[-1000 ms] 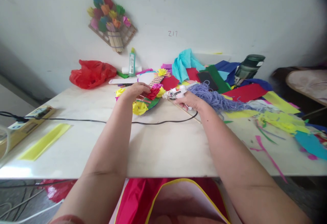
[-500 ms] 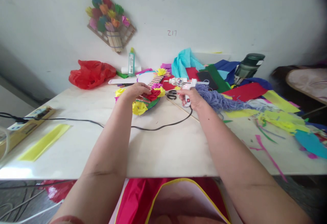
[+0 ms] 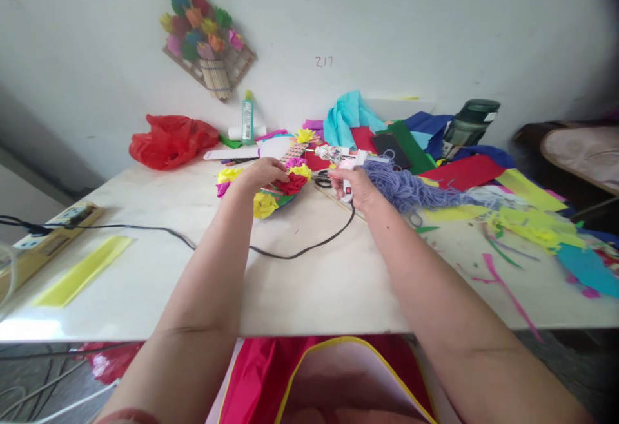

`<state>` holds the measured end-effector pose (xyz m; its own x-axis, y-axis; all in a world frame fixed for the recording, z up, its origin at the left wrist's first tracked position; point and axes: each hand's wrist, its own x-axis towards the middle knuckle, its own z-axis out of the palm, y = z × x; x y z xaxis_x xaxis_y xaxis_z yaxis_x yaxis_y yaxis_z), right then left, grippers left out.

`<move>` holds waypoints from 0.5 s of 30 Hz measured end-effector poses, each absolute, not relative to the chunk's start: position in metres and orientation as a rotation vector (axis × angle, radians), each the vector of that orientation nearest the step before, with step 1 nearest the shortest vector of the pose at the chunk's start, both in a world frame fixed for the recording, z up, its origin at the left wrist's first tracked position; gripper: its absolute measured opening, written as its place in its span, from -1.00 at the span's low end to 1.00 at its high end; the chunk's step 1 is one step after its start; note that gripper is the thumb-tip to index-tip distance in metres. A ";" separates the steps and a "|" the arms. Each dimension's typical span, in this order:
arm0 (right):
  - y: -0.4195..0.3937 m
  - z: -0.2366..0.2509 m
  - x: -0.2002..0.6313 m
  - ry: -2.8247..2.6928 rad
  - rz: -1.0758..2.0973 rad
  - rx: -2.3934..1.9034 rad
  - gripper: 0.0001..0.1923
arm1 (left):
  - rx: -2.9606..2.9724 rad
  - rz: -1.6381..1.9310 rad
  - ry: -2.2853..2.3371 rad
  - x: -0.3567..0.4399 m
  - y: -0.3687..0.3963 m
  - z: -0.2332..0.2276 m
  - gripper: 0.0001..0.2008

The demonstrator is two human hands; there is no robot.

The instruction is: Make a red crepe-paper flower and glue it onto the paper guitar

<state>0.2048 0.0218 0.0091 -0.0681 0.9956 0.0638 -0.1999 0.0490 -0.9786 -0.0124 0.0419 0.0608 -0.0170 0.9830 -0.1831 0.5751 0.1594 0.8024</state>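
The right hand (image 3: 358,185) gripped a white hot-glue gun (image 3: 345,158) (black cord trailing across the pale table (image 3: 300,282)), nozzle aimed left. The left hand (image 3: 258,173) pressed down on a round craft piece of red and yellow paper flowers (image 3: 275,193), just beside purple yarn (image 3: 406,189).

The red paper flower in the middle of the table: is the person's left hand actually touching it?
Touching. The head view shows the left hand with its fingers resting on the red paper flower, no gap between them.
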 end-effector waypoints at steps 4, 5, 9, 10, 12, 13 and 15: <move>0.023 0.007 0.199 -1.075 1.311 -0.986 -0.75 | 1.503 0.666 1.718 -0.009 0.040 0.062 -0.71; 0.023 0.007 0.198 -1.061 1.314 -0.989 -0.76 | 1.501 0.657 1.718 -0.008 0.040 0.062 -0.70; 0.022 0.003 0.189 -1.024 1.320 -0.988 -0.83 | 1.502 0.638 1.728 -0.007 0.039 0.062 -0.69; 0.022 0.002 0.187 -1.017 1.316 -0.985 -0.84 | 1.506 0.642 1.729 -0.006 0.039 0.062 -0.69; 0.022 0.000 0.182 -1.000 1.305 -0.977 -0.86 | 1.515 0.648 1.735 -0.004 0.037 0.064 -0.68; 0.022 -0.001 0.180 -0.990 1.300 -0.976 -0.86 | 1.522 0.650 1.743 -0.003 0.035 0.064 -0.66; 0.022 -0.001 0.176 -0.961 1.284 -0.980 -0.85 | 1.542 0.652 1.772 0.000 0.033 0.066 -0.64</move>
<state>0.1758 0.0218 -0.0010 0.0504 0.9985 0.0226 -0.3037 0.0369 -0.9521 0.0000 0.0328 0.0662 -0.0571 0.9835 -0.1717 0.6372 0.1683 0.7521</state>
